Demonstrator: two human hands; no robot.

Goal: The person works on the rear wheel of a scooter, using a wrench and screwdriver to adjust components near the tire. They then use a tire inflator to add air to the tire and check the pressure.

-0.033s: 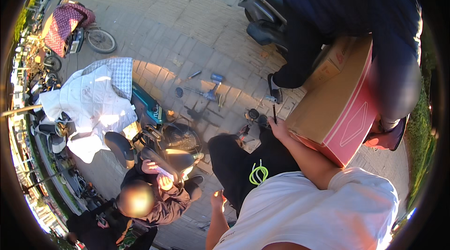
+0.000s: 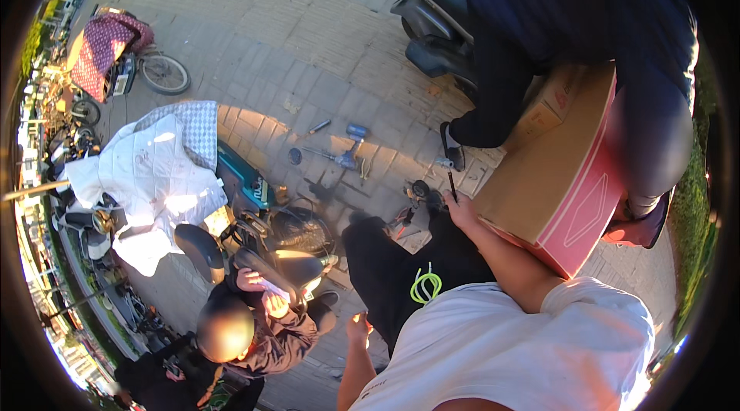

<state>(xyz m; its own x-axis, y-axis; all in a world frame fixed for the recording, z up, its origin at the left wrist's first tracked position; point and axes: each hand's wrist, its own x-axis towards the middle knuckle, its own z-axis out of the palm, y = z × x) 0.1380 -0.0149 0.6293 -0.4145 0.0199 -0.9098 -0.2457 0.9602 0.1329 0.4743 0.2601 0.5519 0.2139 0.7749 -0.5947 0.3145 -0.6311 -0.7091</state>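
Here's your right hand (image 2: 462, 211), fingers clamped around a thin dark rod (image 2: 452, 184), its slim, straight end poking out beyond your grip, away from your body, over the paving! Your left hand (image 2: 358, 328) hangs beside your thigh, fingers curled, and whether they pinch anything you cannot tell from here. Between your hands, a bright green cord (image 2: 425, 285) loops across your black trousers (image 2: 401, 265). Just past the rod's side of your knees, small black wheel-like parts (image 2: 419, 188) sit on the ground, with red-handled pliers (image 2: 402, 218) near them. And crowding your right forearm, a big brown-and-pink carton (image 2: 539, 172), tilted, blocks that whole side, a smaller box (image 2: 549, 103) against it, and a co-worker in dark clothes (image 2: 555, 10) bends over both, one sandal (image 2: 453, 147) planted near the rod's tip! Ahead, a blue-and-grey tool (image 2: 343, 155) with a long shaft lies on the paving (image 2: 308, 87), a round dark disc (image 2: 295, 155) just beside it. Over to your left, a teal bike frame (image 2: 245, 180), a white quilted cover (image 2: 146, 172), and a seated person (image 2: 270, 342) holding something pale
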